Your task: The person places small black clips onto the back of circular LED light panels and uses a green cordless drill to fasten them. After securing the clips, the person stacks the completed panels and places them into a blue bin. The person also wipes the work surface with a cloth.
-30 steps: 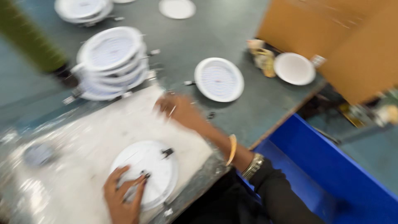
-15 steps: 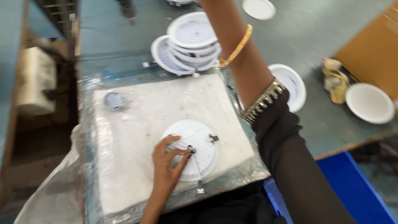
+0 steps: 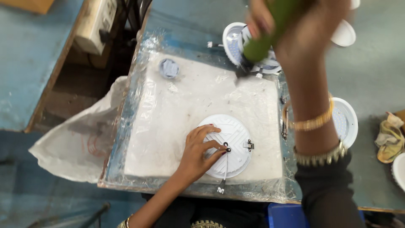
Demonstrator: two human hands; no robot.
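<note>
A round white lamp housing (image 3: 231, 135) lies face down on a white foam pad (image 3: 185, 109). My left hand (image 3: 198, 151) rests on it, fingertips pinching at a small black fitting near its centre, where a thin wire runs toward the near edge. My right hand (image 3: 303, 29) is raised close to the camera and grips a green-handled tool (image 3: 263, 36), blurred, its dark tip pointing down at the pad's far right corner.
A stack of white round housings (image 3: 236, 42) sits beyond the pad. Another housing (image 3: 348, 120) lies at the right, a small round cap (image 3: 169, 67) at the pad's far left. A plastic bag (image 3: 80, 135) hangs off the left edge. Crumpled yellowish cloth (image 3: 390, 135) sits far right.
My right hand has come back from the far side of the bench, now holding the green tool up over the pad. The left hand stays on the housing. The view has shifted leftward.
</note>
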